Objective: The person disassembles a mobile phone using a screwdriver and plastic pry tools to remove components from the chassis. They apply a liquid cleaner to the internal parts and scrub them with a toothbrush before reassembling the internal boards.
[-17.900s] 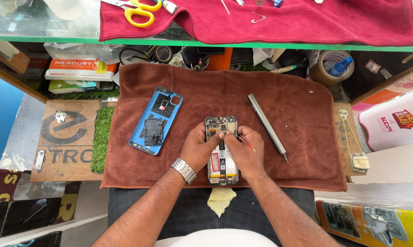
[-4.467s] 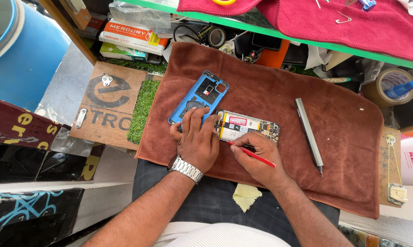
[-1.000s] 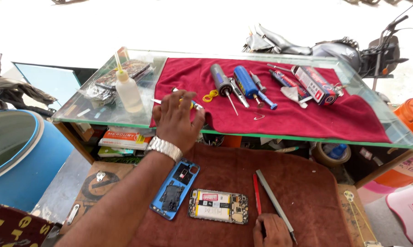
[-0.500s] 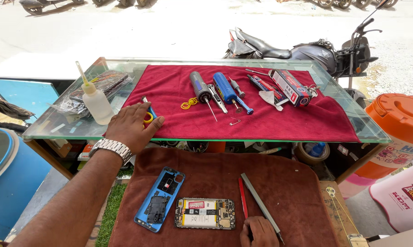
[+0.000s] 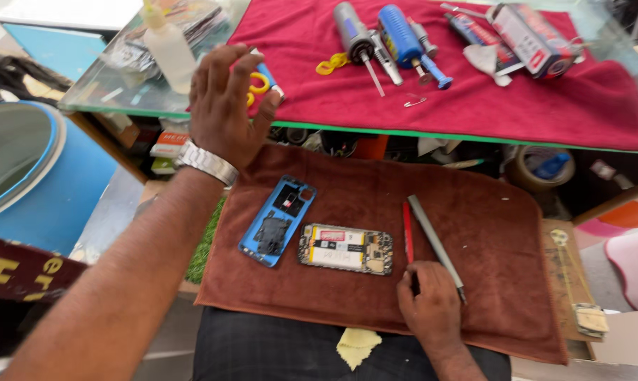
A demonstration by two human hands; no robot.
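My left hand (image 5: 224,106) is raised over the near edge of the glass worktop (image 5: 114,85), fingers spread wide, gripping nothing; a watch (image 5: 206,162) sits on the wrist. It covers most of the yellow-handled scissors (image 5: 257,83) lying on the red cloth (image 5: 474,92), so I cannot tell whether it touches them. My right hand (image 5: 428,307) rests on the brown towel (image 5: 495,233), fingers curled over the near end of the red tool (image 5: 407,233); how firm the grip is, I cannot tell. The opened phone (image 5: 345,248) lies on the towel just left of that tool, the blue back cover (image 5: 277,220) beside it.
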